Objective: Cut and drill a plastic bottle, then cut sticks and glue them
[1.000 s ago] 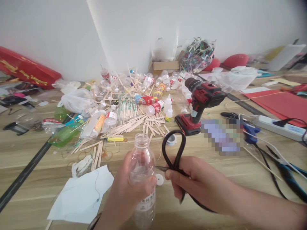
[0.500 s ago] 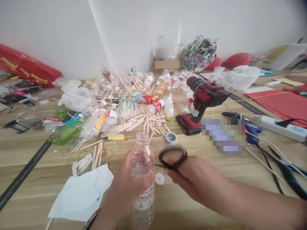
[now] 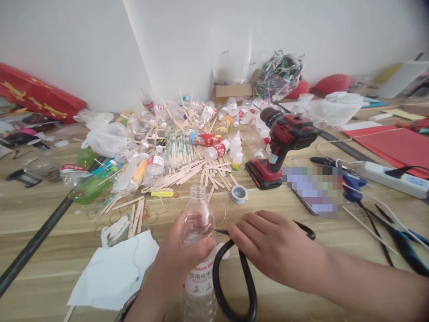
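A clear plastic bottle [image 3: 201,273] with a white label and no cap stands upright at the front. My left hand [image 3: 182,257] is wrapped around its upper body from the left. My right hand [image 3: 268,237] is closed on a pair of black-handled scissors [image 3: 252,290], gripping near the pivot, with one handle loop hanging below and the other showing past the knuckles. The dark tip meets the bottle's right side just below the shoulder; whether it has pierced the plastic I cannot tell. Partly covered by the scissors, a white disc [image 3: 224,251] lies behind.
A red cordless drill [image 3: 281,143] stands behind my right hand, with a phone [image 3: 313,192] beside it. Wooden sticks [image 3: 187,172] and several bottles are heaped at the back. White paper [image 3: 114,270] lies at left, pliers [image 3: 402,243] at right, a tape roll [image 3: 239,194] in the middle.
My right hand has turned over, palm now downward, and the scissors' handle loop has swung from above to below the hand. My left hand and the bottle have stayed nearly in place.
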The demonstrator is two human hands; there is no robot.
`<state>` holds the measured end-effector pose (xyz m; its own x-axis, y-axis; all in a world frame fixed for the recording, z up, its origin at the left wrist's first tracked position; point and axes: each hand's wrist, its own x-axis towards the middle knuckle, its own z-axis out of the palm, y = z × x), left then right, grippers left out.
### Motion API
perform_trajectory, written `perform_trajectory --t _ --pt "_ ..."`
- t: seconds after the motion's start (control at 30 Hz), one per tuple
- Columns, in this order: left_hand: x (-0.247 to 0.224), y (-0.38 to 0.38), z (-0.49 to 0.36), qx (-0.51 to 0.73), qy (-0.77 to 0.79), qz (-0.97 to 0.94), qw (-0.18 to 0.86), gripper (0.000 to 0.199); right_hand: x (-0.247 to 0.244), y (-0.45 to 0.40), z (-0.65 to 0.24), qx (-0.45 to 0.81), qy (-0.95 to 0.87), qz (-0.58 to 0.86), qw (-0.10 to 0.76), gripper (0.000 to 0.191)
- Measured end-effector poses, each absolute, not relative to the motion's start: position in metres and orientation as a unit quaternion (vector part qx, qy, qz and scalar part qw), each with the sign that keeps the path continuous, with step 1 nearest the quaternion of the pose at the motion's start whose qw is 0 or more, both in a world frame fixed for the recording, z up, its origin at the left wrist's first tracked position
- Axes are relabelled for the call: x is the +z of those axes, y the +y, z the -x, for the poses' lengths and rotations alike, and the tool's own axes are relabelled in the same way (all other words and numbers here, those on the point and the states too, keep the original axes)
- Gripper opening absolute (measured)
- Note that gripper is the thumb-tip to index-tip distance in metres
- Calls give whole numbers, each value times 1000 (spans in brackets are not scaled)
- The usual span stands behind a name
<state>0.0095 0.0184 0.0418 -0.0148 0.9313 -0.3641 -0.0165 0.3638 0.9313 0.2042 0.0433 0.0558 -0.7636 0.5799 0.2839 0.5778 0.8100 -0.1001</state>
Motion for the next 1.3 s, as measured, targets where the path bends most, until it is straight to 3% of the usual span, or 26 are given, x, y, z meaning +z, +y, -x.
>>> perform_trajectory --t 0.07,0.17,0.23,0.3,0.37,0.43,0.53,0.6,0.7,0.73,0.77,0.87,0.93,1.07,1.1,1.17,1.3 --pt "40 18 -9 410 589 -416 559 38 58 45 -203 120 -914 366 128 24" --pt "37 17 -7 424 579 -451 530 36 63 47 -201 368 -821 430 77 41" --pt "35 17 -5 423 570 -428 559 37 63 47 -202 304 -856 406 105 37" --pt "34 18 -5 415 569 -393 591 39 60 47 -203 100 -922 342 151 23" --pt "34 18 -6 409 585 -390 582 39 58 46 -204 -3 -941 302 154 21" --pt "35 18 -6 412 595 -423 546 38 58 46 -202 113 -917 358 134 21" --pt "38 17 -6 418 593 -467 505 36 60 46 -199 373 -825 414 87 43" --pt "39 16 -5 410 596 -455 519 37 59 46 -199 311 -858 396 106 41" --pt "39 16 -5 392 607 -418 551 38 55 46 -202 20 -936 312 160 24" --pt "39 16 -5 389 611 -418 548 38 54 46 -203 -8 -941 300 158 25" --pt "38 16 -5 390 611 -428 540 37 54 46 -203 23 -937 313 150 25" --pt "36 16 -4 396 600 -463 518 35 57 48 -202 303 -862 395 88 37" --pt "36 16 -4 398 588 -463 530 36 59 49 -201 358 -841 398 78 40" --pt "37 17 -6 396 584 -410 578 38 53 49 -203 21 -945 288 151 29" --pt "37 17 -6 400 582 -399 585 38 52 49 -203 -14 -949 272 157 30" --pt "38 17 -7 414 571 -393 591 37 52 49 -203 70 -931 320 159 28" --pt "38 16 -7 442 555 -431 558 37 61 50 -202 480 -762 421 109 39"
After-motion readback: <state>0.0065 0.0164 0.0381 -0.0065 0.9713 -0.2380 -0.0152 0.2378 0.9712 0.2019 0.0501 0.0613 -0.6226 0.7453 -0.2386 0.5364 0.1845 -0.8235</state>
